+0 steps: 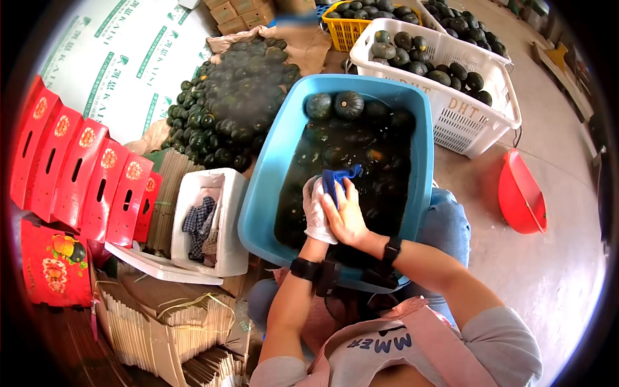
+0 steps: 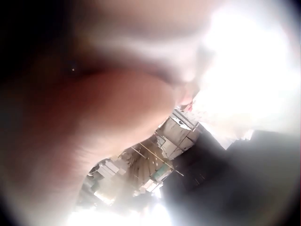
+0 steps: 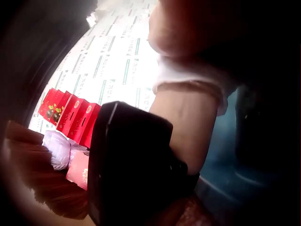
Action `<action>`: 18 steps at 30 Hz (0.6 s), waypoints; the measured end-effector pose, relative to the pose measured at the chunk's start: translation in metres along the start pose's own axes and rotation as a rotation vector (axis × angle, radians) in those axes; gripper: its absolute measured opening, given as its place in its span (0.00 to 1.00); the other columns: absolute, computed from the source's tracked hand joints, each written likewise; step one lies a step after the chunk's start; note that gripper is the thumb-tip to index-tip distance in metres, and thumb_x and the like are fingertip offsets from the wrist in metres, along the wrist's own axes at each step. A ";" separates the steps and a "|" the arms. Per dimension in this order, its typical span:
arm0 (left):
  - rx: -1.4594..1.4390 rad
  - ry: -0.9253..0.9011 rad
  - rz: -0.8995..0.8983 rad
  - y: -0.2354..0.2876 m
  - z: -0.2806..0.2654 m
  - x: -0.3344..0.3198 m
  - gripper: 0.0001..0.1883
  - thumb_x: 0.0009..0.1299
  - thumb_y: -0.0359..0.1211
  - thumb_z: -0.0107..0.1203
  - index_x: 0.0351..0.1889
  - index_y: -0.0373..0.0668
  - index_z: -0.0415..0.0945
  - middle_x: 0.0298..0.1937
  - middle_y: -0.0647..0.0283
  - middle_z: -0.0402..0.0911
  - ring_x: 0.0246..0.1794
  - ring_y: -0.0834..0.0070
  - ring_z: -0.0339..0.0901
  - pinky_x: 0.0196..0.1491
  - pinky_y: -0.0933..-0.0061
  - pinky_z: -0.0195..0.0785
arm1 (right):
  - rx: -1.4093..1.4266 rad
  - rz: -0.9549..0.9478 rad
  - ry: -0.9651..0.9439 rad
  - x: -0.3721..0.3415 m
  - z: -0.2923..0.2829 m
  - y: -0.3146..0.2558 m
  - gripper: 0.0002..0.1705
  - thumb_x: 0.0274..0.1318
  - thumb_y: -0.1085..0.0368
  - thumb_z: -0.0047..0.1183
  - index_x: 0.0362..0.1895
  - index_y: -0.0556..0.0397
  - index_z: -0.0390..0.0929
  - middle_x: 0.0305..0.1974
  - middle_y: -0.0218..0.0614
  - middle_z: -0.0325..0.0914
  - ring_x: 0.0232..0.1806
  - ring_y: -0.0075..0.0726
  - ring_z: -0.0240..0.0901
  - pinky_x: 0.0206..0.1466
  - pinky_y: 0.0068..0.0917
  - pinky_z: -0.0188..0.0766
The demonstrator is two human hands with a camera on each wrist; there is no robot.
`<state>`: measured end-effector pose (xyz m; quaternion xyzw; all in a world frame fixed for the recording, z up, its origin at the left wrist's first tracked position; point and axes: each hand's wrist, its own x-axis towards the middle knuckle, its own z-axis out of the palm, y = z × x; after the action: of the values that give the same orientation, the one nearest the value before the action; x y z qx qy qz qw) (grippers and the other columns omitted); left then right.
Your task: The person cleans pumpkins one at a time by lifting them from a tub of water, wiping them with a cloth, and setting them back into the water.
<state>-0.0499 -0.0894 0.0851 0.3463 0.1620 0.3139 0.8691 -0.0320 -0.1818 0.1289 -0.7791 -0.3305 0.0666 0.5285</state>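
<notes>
Both hands meet over the blue tub [image 1: 258, 193], which holds dark water and several green squashes [image 1: 349, 104]. A white glove covers the left hand [image 1: 316, 213]. The bare right hand [image 1: 350, 216] lies against it and grips a bunched dark-blue cloth [image 1: 336, 182] whose end sticks up past the fingers. I cannot tell what the left palm holds, since the right hand and cloth cover it. The left wrist view is mostly blurred skin [image 2: 117, 108]. In the right wrist view, the white glove cuff [image 3: 188, 75] shows above the left forearm [image 3: 183, 117].
A heap of green squashes [image 1: 238, 97] lies beyond the tub's left. White crates [image 1: 474, 122] and a yellow crate [image 1: 345, 33] of squashes stand behind. A foam box [image 1: 233, 226] with cloths, red cartons [image 1: 74, 164] and stacked cardboard [image 1: 138, 329] are left; a red basin [image 1: 519, 193] is right.
</notes>
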 end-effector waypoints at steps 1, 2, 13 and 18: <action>0.088 0.000 0.008 0.006 0.007 -0.002 0.18 0.70 0.33 0.56 0.56 0.39 0.69 0.48 0.64 0.76 0.47 0.76 0.74 0.53 0.74 0.70 | -0.030 -0.177 0.075 0.012 0.012 0.033 0.30 0.67 0.51 0.42 0.64 0.60 0.62 0.60 0.68 0.59 0.60 0.74 0.56 0.65 0.54 0.54; 0.179 0.001 0.014 0.012 0.010 -0.003 0.19 0.70 0.33 0.56 0.57 0.38 0.69 0.49 0.64 0.76 0.47 0.77 0.74 0.54 0.75 0.69 | -0.273 -0.459 0.200 0.026 0.015 0.057 0.26 0.67 0.51 0.41 0.57 0.59 0.69 0.54 0.59 0.70 0.57 0.62 0.64 0.61 0.47 0.61; -0.259 0.040 -0.351 0.062 0.026 -0.027 0.25 0.66 0.52 0.49 0.50 0.43 0.75 0.49 0.59 0.80 0.51 0.63 0.76 0.57 0.60 0.68 | 0.903 0.409 -0.216 0.059 -0.020 0.002 0.26 0.65 0.52 0.40 0.47 0.63 0.77 0.38 0.42 0.82 0.40 0.32 0.76 0.51 0.29 0.69; -0.352 0.038 -0.258 0.043 0.011 0.000 0.23 0.71 0.53 0.44 0.47 0.44 0.78 0.46 0.61 0.82 0.48 0.61 0.77 0.57 0.55 0.67 | -0.033 -0.377 0.043 0.004 0.014 0.013 0.25 0.61 0.60 0.45 0.62 0.55 0.68 0.62 0.59 0.62 0.68 0.67 0.52 0.71 0.51 0.50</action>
<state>-0.0628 -0.0713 0.1233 0.1596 0.1637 0.2302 0.9459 -0.0294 -0.1709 0.1126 -0.7132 -0.4602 -0.0558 0.5259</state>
